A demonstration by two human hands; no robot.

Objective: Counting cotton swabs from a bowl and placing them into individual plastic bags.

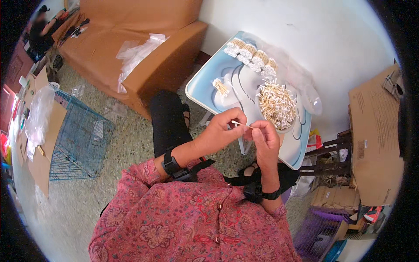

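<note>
A single cotton swab spans the gap between my two hands, just off the near edge of a small blue-and-white table. My left hand pinches it close to its white tip. At the other end, the fingertips of my right hand are closed on the stick. Beyond my right hand, loose cotton swabs are heaped in a round, pale container. Bundled swabs lie in a row along the table's far side. A smaller bunch of swabs rests on clear plastic left of the heap.
A brown sofa with clear plastic bags stands at the far left. Left of me is a blue wire cage beside cardboard. Large cardboard and a purple wire basket are at right. A person sits in the far left corner.
</note>
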